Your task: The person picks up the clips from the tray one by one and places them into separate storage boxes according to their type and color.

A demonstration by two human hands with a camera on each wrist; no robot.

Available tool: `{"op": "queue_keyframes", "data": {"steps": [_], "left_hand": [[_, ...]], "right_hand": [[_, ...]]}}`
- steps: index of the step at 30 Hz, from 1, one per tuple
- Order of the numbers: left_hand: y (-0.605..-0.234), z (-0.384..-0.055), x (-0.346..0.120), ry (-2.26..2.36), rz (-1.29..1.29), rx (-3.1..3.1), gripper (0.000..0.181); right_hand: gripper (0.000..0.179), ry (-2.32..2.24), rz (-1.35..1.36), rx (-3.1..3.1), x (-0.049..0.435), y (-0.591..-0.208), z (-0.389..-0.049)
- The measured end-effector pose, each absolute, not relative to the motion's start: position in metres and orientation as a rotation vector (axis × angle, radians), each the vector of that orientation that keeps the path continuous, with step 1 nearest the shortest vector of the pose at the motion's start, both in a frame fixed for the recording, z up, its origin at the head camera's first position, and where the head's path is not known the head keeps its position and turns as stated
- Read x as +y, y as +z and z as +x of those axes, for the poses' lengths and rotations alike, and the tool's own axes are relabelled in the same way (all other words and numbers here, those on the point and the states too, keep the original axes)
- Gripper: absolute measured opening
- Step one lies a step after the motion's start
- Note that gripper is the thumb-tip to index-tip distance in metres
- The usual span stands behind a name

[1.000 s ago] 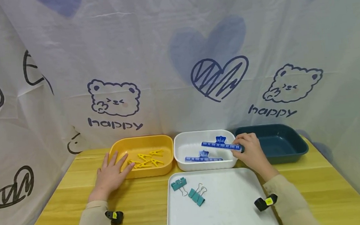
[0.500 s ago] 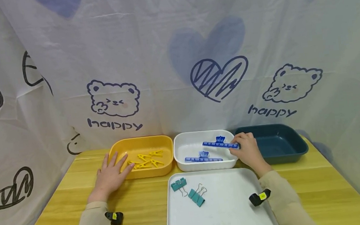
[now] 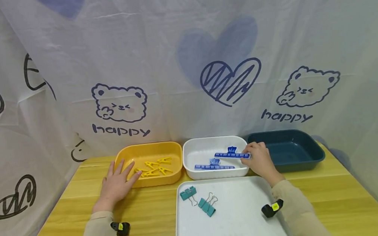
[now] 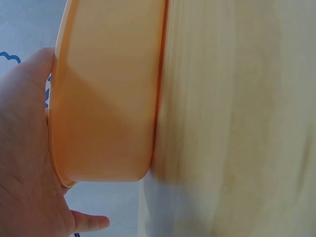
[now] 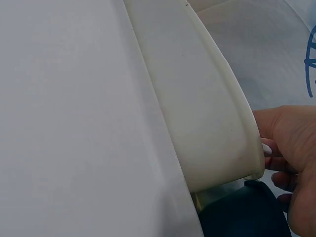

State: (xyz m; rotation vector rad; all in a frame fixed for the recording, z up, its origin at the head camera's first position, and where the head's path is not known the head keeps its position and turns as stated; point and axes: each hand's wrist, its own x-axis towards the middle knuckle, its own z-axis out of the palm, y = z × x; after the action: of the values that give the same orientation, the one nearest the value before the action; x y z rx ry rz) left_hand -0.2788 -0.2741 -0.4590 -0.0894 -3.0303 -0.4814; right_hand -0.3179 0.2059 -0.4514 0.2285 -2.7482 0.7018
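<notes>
My right hand [image 3: 261,159] pinches the right end of a blue piano-keyboard clip [image 3: 231,154] over the white bin [image 3: 189,173]. A matching blue clip [image 3: 214,166] lies inside that bin. In the right wrist view the right hand [image 5: 296,158] reaches over the white bin's rim, and its fingertips are partly hidden. My left hand [image 3: 117,184] rests with fingers spread on the left front corner of the yellow bin [image 3: 167,178]. Several small yellow clips [image 3: 151,167] lie in it. The left wrist view shows the left hand [image 4: 29,153] against the yellow bin's rim.
A dark teal bin [image 3: 301,166] stands at the right of the row. In front lies a white tray [image 3: 231,219] with two teal binder clips, one at its corner [image 3: 188,193] and one nearby [image 3: 207,207]. A printed cloth [image 3: 172,78] hangs behind.
My right hand has shifted slightly left, and the blue clip it holds has come down closer to the one in the white bin. The left hand stays still.
</notes>
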Motion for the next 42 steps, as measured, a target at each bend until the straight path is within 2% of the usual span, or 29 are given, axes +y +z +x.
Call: {"op": "queue_keyframes", "data": {"steps": [10,20,31,42], "left_hand": [[-0.458,-0.279,-0.274,-0.497,-0.102,-3.029,0.082],[-0.457,-0.278,-0.274,-0.51,-0.11,-3.027,0.081],[-0.457,-0.278,-0.273,-0.498,-0.111,-3.016,0.08],[-0.456,-0.276,-0.271,-0.495,-0.102,-3.015,0.079]], "right_hand": [[0.028,0.668,0.223,-2.798,0.204,-0.452,-0.318],[0.02,0.636,0.141,-2.909,0.198,-0.449,-0.325],[0.017,0.375,0.293,-3.006,0.192,-0.439,-0.338],[0.023,0.072,0.355,-3.054,0.183,-0.441,-0.35]]}}
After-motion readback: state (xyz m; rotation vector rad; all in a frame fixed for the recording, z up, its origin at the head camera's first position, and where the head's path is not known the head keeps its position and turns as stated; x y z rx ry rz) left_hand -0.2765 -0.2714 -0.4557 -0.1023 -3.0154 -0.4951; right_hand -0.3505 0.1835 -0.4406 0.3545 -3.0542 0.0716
